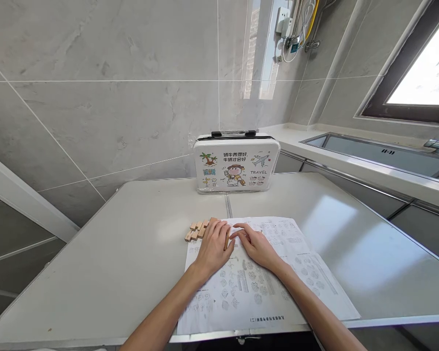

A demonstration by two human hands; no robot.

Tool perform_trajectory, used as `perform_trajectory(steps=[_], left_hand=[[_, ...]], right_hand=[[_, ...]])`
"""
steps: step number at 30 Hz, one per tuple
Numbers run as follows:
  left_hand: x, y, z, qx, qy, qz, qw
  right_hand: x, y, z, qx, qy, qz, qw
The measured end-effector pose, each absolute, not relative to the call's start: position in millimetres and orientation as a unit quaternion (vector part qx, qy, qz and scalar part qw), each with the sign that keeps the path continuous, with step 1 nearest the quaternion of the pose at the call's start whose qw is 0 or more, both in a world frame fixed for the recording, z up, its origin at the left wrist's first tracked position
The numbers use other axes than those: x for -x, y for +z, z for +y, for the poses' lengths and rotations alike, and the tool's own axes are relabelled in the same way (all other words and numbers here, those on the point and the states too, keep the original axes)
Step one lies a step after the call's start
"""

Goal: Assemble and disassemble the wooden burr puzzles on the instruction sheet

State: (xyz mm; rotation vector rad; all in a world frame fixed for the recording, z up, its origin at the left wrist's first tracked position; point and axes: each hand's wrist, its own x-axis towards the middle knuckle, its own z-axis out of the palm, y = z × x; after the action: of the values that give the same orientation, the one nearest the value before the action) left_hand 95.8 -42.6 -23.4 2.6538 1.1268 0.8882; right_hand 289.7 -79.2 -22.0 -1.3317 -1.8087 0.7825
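Several small wooden blocks (195, 230) lie in a short row at the top left corner of a printed instruction sheet (256, 287) on a white folding table (131, 263). My left hand (215, 246) rests over the right end of the blocks, fingers curled on them. Right beside it my right hand (254, 244) lies on the sheet, its fingertips reaching toward the same blocks. What lies under the fingers is hidden.
A small white case (236, 163) with cartoon travel pictures stands upright at the table's far edge against the tiled wall. To the right runs a counter with a steel sink (380, 153) under a window. The table's left half is bare.
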Motion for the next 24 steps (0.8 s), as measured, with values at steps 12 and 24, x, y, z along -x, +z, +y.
perform_trajectory(steps=[12,24], left_hand=[[-99,-18,-47,-0.871,0.319,0.368,0.061],[-102,-16,-61,-0.935,0.242,0.238,0.100]], right_hand=[[-290,-30,-77,0.537,0.259,-0.709,0.378],[-289,-37,-76,0.562,0.187,-0.717,0.367]])
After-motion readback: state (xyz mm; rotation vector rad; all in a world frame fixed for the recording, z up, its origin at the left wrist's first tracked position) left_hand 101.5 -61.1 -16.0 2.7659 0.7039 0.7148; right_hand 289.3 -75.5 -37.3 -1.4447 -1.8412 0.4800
